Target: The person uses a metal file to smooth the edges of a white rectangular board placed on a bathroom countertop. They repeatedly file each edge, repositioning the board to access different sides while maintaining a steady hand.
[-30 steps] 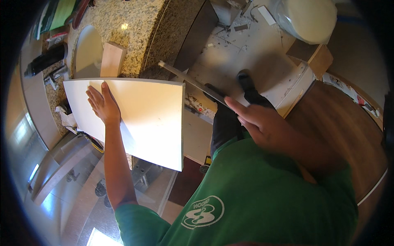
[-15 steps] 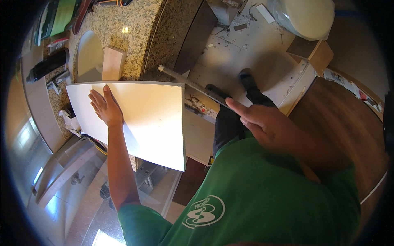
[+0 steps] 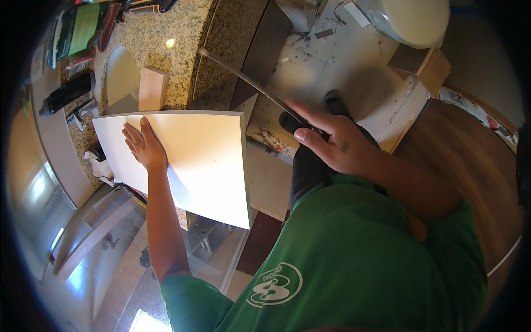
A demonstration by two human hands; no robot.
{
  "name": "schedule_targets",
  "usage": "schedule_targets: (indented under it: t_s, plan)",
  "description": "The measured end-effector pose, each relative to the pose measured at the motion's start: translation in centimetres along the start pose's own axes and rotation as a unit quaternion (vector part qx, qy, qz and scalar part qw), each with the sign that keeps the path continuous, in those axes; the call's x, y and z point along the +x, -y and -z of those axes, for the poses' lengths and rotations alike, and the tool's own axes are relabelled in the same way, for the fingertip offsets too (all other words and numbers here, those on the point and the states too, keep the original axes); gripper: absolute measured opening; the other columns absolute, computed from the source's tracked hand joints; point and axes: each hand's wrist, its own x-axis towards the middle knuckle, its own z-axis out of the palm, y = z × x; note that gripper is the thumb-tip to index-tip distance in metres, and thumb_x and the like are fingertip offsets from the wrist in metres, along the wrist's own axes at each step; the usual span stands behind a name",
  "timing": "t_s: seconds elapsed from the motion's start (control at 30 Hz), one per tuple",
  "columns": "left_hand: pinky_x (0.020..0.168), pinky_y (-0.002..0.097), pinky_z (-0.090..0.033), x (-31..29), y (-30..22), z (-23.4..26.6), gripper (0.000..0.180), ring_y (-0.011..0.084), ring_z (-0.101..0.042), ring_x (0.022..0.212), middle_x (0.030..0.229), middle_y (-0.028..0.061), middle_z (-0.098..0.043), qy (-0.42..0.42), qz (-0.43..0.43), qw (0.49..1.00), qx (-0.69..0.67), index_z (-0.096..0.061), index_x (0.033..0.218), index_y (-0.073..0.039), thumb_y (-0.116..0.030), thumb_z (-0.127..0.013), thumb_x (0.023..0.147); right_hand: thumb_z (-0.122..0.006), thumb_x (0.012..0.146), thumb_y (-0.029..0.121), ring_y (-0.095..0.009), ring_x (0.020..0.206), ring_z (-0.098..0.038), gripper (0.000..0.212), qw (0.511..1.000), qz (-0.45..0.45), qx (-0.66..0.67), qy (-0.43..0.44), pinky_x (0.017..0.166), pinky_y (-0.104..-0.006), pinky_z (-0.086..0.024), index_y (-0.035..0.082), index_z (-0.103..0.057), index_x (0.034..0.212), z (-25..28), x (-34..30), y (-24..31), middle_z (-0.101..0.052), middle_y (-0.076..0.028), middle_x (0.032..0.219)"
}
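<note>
A white board point(image 3: 207, 166) rests on the granite countertop and juts out past its edge toward me. My left hand point(image 3: 146, 146) lies flat on the board's upper face, fingers stretched out and a little apart. In my right hand point(image 3: 340, 141) is a long, thin flat file point(image 3: 251, 82), gripped at its near end with the fingers wrapped round it. The file slants up and to the left, its far tip over the counter's edge. It stands apart from the board's right edge. Its handle is mostly hidden by my fingers.
On the granite countertop point(image 3: 180, 52), a pale wood block point(image 3: 153, 88) sits behind the board, beside an oval opening point(image 3: 121, 80). A black cylinder point(image 3: 69, 92) and a metal fitting point(image 3: 81, 114) are farther left. Debris litters the floor point(image 3: 301, 69); a brown wood panel point(image 3: 470, 160) is at right.
My right hand has moved up and slightly left, and has turned, with the file in it; the file's tip has risen. My left hand keeps its place on the board.
</note>
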Motion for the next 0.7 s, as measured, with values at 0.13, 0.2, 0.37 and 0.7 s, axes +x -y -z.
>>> schedule_targets:
  t_s: [0.13, 0.2, 0.37, 0.7]
  plan:
    - [0.128, 0.0510, -0.006, 0.2, 0.3, -0.1, 0.100, 0.0377, -0.011, 0.159, 0.173, 0.0153, -0.014, 0.001, -0.006, 1.000, -0.006, -0.019, 0.166, -0.010, -0.081, -0.031, 0.096, -0.059, 0.106, 0.024, -0.014, 0.071, -0.061, 0.042, 0.993, -0.076, 0.068, 0.064, 0.065, -0.0354, -0.049, 0.007, -0.057, 0.144, -1.6, 2.3, -1.0, -0.067, -0.007, 0.083]
    - [0.128, 0.0512, -0.007, 0.2, 0.3, -0.1, 0.100, 0.0382, -0.011, 0.159, 0.173, 0.0159, -0.014, -0.002, -0.006, 1.000, -0.006, -0.020, 0.166, -0.010, -0.080, -0.032, 0.096, -0.059, 0.105, 0.027, -0.014, 0.070, -0.062, 0.038, 0.981, -0.116, 0.123, 0.097, 0.064, -0.0350, -0.049, 0.008, -0.062, 0.138, -2.1, 3.9, -1.1, -0.068, -0.007, 0.081]
    - [0.127, 0.0514, -0.007, 0.2, 0.3, -0.2, 0.099, 0.0393, -0.012, 0.159, 0.173, 0.0173, -0.015, -0.005, -0.010, 1.000, -0.013, -0.021, 0.166, -0.009, -0.079, -0.033, 0.097, -0.063, 0.102, 0.023, -0.015, 0.072, -0.064, 0.028, 0.967, -0.168, 0.155, 0.110, 0.066, -0.0347, -0.051, 0.007, -0.070, 0.124, -3.2, 6.4, -0.1, -0.066, -0.005, 0.087]
    - [0.127, 0.0525, -0.007, 0.0, 0.1, 0.0, 0.100, 0.0391, -0.011, 0.159, 0.173, 0.0167, -0.015, -0.008, -0.004, 1.000, -0.017, -0.020, 0.166, -0.010, -0.080, -0.033, 0.096, -0.066, 0.095, 0.006, -0.015, 0.094, -0.064, 0.013, 0.988, -0.053, 0.142, 0.034, 0.088, -0.0314, -0.051, 0.003, -0.073, 0.106, -3.8, 7.9, 1.1, -0.061, -0.005, 0.102]
